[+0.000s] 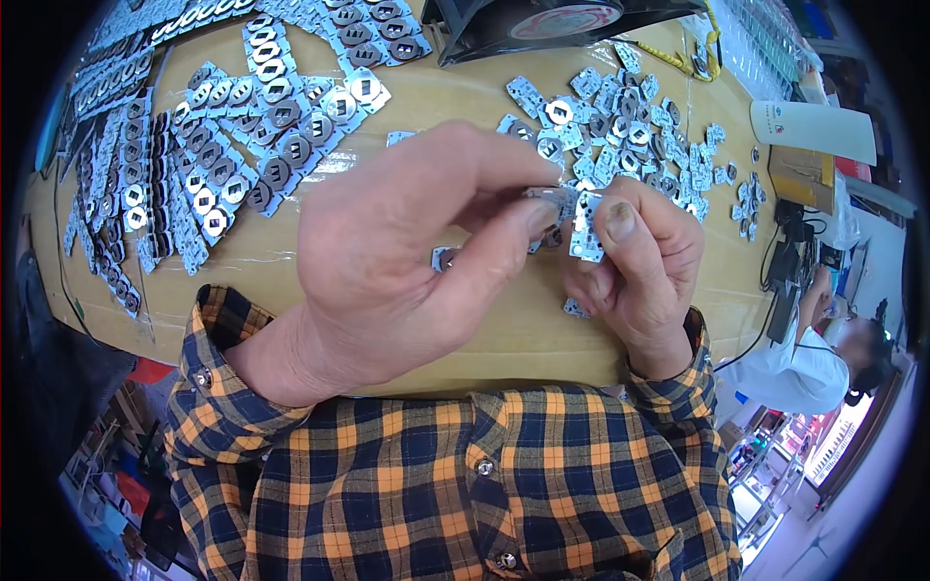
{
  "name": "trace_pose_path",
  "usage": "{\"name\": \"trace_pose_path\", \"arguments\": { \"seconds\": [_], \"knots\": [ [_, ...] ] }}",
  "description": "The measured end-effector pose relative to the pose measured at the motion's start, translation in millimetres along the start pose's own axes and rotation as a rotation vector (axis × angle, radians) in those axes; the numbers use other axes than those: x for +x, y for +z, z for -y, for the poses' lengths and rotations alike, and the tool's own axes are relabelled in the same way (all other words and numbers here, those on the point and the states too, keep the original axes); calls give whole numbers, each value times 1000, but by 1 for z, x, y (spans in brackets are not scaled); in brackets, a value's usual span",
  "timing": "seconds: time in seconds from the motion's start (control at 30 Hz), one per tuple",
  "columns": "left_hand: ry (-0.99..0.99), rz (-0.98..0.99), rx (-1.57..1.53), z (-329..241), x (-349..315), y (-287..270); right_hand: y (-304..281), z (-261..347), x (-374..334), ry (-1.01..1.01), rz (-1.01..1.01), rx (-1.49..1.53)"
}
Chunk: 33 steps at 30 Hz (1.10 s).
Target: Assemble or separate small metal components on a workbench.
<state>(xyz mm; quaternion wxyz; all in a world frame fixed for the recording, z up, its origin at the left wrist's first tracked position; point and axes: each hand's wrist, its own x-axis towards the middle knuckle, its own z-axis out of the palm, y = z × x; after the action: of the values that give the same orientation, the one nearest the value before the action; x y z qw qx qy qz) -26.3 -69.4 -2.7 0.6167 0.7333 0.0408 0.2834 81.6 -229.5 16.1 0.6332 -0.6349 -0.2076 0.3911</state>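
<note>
A small white circuit board (585,228) is pinched upright between the thumb and fingers of my right hand (654,257). My left hand (387,247) is closed, with its thumb and forefinger on another small board piece (550,198) right beside the first. Whether the two pieces are joined cannot be made out. Under my hands lie a few more boards, partly hidden. A heap of loose small boards (635,131), many with round silver battery holders, spreads beyond my right hand. Strips of joined boards (208,160) with the same round parts lie to the left.
A black-framed fan (567,21) stands at the far edge of the tan table (262,276). To the right are a white cup (814,131), a cardboard box (804,179) and black cables. Another person in a white top (790,373) sits at the right.
</note>
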Motion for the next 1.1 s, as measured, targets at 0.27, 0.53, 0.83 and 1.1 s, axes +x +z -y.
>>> {"name": "trace_pose_path", "arguments": {
  "seconds": [0.27,0.53,0.83,1.1],
  "knots": [
    [-38,232,0,-1,5,-10,1,0,3,-150,-91,-236],
    [-542,126,-478,-1,7,-6,-6,5,6,-442,-85,-650],
    [-500,225,-537,0,4,-8,0,3,4,-152,102,-260],
    [-453,252,-538,-7,4,-9,0,4,-1,148,190,295]
  ]
}}
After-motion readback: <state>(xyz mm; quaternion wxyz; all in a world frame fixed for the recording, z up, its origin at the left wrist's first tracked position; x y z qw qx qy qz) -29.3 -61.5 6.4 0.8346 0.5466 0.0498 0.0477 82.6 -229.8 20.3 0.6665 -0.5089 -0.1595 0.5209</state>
